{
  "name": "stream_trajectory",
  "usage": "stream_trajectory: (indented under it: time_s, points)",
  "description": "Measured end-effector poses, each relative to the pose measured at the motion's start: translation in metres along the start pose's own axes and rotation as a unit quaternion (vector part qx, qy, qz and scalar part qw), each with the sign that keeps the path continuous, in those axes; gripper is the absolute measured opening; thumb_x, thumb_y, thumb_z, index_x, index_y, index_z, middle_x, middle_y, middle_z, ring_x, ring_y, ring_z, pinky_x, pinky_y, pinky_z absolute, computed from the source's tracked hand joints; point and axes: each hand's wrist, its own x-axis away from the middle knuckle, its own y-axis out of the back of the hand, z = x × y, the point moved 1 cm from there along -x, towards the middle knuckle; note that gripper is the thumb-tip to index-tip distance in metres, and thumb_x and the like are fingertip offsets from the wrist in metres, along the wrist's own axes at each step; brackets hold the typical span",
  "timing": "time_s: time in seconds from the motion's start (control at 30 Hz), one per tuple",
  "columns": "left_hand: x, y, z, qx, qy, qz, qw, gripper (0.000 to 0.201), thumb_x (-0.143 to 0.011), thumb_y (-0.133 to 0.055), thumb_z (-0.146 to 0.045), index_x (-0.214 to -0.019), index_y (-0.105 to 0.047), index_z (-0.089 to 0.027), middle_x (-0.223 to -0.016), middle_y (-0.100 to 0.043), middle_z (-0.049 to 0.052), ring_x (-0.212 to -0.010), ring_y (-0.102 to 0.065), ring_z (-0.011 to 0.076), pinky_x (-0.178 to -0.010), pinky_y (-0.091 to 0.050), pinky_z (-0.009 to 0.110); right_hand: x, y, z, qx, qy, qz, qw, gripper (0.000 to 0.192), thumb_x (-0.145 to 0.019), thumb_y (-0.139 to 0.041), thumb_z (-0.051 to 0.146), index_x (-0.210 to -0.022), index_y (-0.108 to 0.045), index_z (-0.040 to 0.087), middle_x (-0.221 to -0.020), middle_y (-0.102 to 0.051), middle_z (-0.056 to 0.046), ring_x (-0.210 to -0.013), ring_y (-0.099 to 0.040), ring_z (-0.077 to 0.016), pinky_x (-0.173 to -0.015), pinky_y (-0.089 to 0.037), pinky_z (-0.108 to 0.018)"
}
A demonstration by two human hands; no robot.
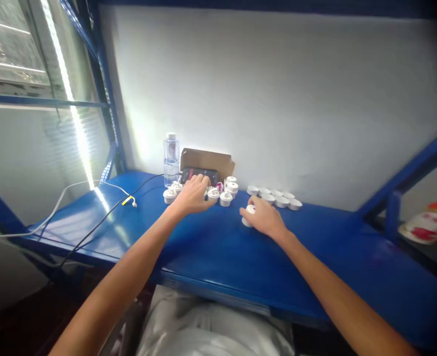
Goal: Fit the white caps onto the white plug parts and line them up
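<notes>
Both hands out over the blue shelf, working among small white caps near its back edge.

The left hand (194, 194) reaches toward the back edge, fingers spread loosely over a cluster of white caps (222, 194), touching the ones nearest the dark phone (199, 175) that leans on a brown cardboard piece (207, 159); whether it actually grips one, I cannot tell. The right hand (265, 217) sits a little nearer the front, fingers curled down over a single white cap (248, 213) resting on the blue shelf (211, 252). Just behind it, a row of white caps (276, 197) runs along the back edge by the wall. A clear water bottle (171, 159) stands upright left of the cardboard. A white cable (55, 210) and a black cable (103, 221) trail off the left edge.
</notes>
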Motion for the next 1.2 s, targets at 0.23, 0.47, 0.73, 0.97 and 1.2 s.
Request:
stream_trajectory:
  time_s: [0.23, 0.47, 0.73, 0.97, 1.2]
  points:
    - [0.015, -0.04, -0.055, 0.241, -0.09, 0.08, 0.963, 0.047, -0.081, -0.067, -0.054, -0.11, -0.057, -0.019, -0.1, -0.067, 0.011, -0.088, -0.065, 0.0266, -0.08, -0.048, 0.036, 0.007, -0.007, 0.021, -0.414, -0.065, 0.149, 0.895, 0.057, -0.093, -0.037, 0.066, -0.065, -0.058, 0.021, -0.049, -0.053, -0.001, -0.043, -0.045, -0.0148, -0.042, -0.031, -0.027]
    - [0.016, -0.04, -0.058, 0.25, -0.056, 0.055, 0.965, 0.047, -0.09, -0.056, -0.053, -0.121, -0.046, -0.019, -0.086, -0.065, 0.006, -0.077, -0.064, 0.0238, -0.067, -0.042, 0.03, 0.013, -0.006, 0.038, -0.609, -0.163, 0.212, 0.747, 0.052, -0.087, -0.051, 0.069, -0.07, -0.057, 0.02, -0.048, -0.047, 0.002, -0.039, -0.034, -0.0092, -0.035, -0.019, -0.022]
    - [0.002, -0.052, -0.052, 0.518, 0.185, 0.043, 0.834, 0.047, -0.094, -0.035, -0.067, -0.08, -0.043, -0.023, -0.054, -0.034, -0.006, -0.046, -0.034, 0.0111, -0.047, -0.028, 0.025, 0.01, 0.018, 0.041, -0.366, 0.133, -0.028, 0.921, 0.03, -0.083, -0.068, 0.043, -0.105, -0.058, 0.025, -0.108, -0.066, -0.007, -0.102, -0.062, -0.0261, -0.089, -0.051, -0.038]
    - [-0.004, -0.048, -0.029, 0.507, 0.22, 0.003, 0.833, 0.039, -0.09, -0.045, -0.057, -0.075, -0.046, -0.021, -0.059, -0.047, -0.002, -0.049, -0.045, 0.0111, -0.048, -0.034, 0.025, -0.009, 0.003, -0.01, -0.063, 0.081, -0.044, 0.994, 0.03, -0.078, -0.065, 0.028, -0.106, -0.058, 0.022, -0.103, -0.067, -0.009, -0.099, -0.062, -0.0297, -0.09, -0.046, -0.04]
    - [-0.004, -0.043, -0.025, 0.501, 0.212, 0.029, 0.839, 0.032, -0.068, -0.066, -0.023, -0.094, -0.047, -0.021, -0.083, -0.06, 0.0, -0.074, -0.062, 0.0152, -0.066, -0.048, 0.027, -0.017, -0.014, -0.047, -0.047, -0.031, -0.023, 0.998, 0.023, -0.079, -0.063, 0.043, -0.089, -0.059, 0.023, -0.089, -0.067, -0.007, -0.084, -0.062, -0.027, -0.074, -0.047, -0.037]
